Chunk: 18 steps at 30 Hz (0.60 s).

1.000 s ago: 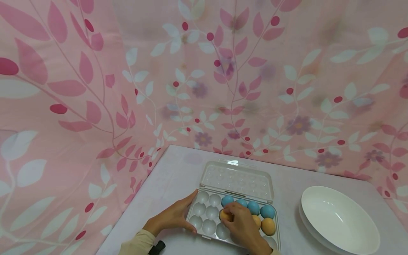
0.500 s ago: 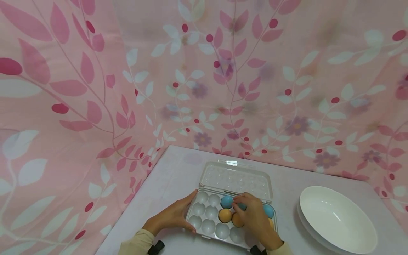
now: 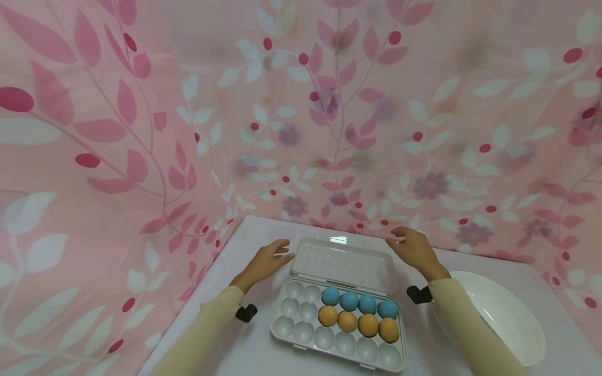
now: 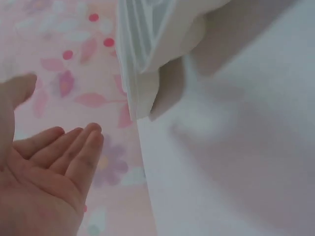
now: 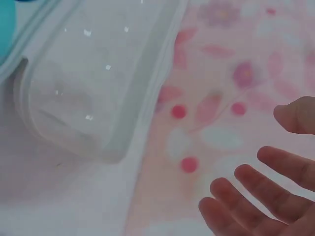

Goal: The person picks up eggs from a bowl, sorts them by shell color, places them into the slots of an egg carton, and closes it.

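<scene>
A white plastic egg box (image 3: 303, 331) lies on the table with its clear lid (image 3: 345, 265) folded back, away from me. Several blue eggs (image 3: 349, 301) fill the right part of its far row, and several orange eggs (image 3: 347, 321) sit in the middle row below them. My left hand (image 3: 267, 262) hovers by the lid's left side, fingers loosely extended and holding nothing. Near the lid's far right corner is my right hand (image 3: 415, 249), also free of any object. The right wrist view shows that hand's spread fingers (image 5: 256, 191) apart from the lid.
A large white bowl (image 3: 517, 318) stands on the right of the table, partly hidden by my right sleeve (image 3: 470, 324). The white table (image 3: 263, 230) ends at the back against a pink floral cloth (image 3: 301, 146). The box's near row and left cups are bare.
Both hands have left the egg box and risen towards its lid, left hand from the box's left edge, right hand from among the eggs. All the blue and orange eggs are uncovered now.
</scene>
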Each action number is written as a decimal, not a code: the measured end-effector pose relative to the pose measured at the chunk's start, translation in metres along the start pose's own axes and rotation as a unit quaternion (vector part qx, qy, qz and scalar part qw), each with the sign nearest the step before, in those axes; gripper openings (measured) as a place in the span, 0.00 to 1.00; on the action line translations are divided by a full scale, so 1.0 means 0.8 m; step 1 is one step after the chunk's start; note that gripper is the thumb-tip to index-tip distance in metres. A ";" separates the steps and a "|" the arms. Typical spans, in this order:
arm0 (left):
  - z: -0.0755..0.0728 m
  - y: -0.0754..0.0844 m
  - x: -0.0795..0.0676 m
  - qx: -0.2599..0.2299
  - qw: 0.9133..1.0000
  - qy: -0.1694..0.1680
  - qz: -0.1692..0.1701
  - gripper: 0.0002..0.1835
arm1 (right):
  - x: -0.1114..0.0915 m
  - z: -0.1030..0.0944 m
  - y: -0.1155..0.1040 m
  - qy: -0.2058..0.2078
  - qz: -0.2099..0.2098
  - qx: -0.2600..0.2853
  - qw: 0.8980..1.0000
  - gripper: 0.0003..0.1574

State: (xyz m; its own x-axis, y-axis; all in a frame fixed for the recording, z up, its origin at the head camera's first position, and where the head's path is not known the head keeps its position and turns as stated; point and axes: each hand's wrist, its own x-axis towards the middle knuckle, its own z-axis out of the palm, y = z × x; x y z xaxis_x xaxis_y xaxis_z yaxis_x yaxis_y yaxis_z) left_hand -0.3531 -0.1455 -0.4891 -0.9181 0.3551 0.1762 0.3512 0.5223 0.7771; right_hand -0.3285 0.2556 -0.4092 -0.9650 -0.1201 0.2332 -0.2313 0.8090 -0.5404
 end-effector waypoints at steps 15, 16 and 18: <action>0.025 -0.016 0.115 0.031 0.968 -0.019 -0.250 0.31 | 0.038 0.043 0.099 -0.136 0.298 0.192 0.925 0.44; 0.027 -0.014 0.118 0.027 0.966 -0.015 -0.257 0.31 | 0.038 0.046 0.102 -0.136 0.308 0.200 0.920 0.44; 0.031 -0.009 0.123 0.020 0.964 -0.012 -0.265 0.30 | 0.037 0.051 0.104 -0.136 0.323 0.220 0.910 0.43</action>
State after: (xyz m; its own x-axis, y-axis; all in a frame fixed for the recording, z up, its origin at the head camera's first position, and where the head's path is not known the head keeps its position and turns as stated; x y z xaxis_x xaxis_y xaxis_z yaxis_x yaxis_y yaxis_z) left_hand -0.4411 -0.0953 -0.4920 -0.9660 0.0479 -0.2539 -0.1588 0.6650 0.7297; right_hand -0.3811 0.2960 -0.4805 -0.8983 0.1134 -0.4246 0.4263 0.4591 -0.7794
